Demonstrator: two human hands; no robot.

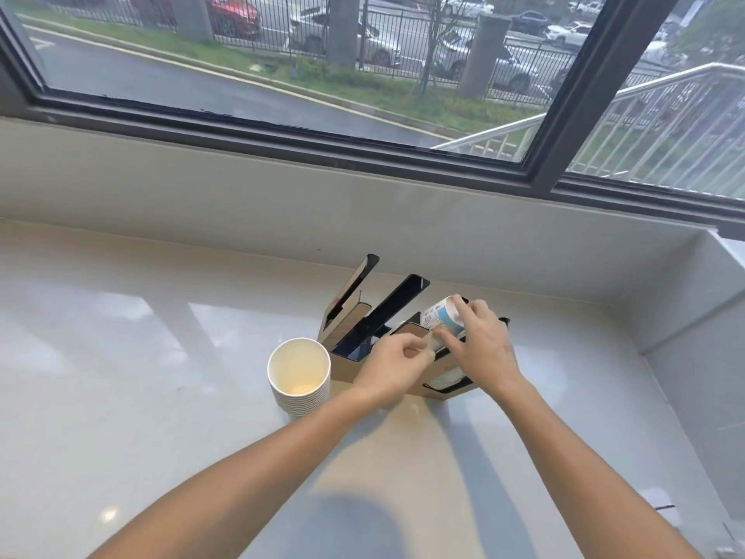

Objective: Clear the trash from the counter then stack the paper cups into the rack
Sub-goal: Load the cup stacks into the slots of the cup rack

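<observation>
A black and tan cup rack (375, 316) with slanted slots stands on the white counter (141, 357). A printed white and blue stack of paper cups (441, 318) lies tilted in the rack's right slot. My right hand (481, 346) grips this stack from the right, fingers on its rim and side. My left hand (397, 365) pinches the stack's lower end, resting over the rack's front. A second stack of white paper cups (299, 377) stands upright on the counter, just left of the rack, untouched.
A low wall and a large dark-framed window (282, 131) run behind the counter. The counter ends at a raised side wall (693, 316) on the right. A small black mark (663, 508) lies on the counter near the right front.
</observation>
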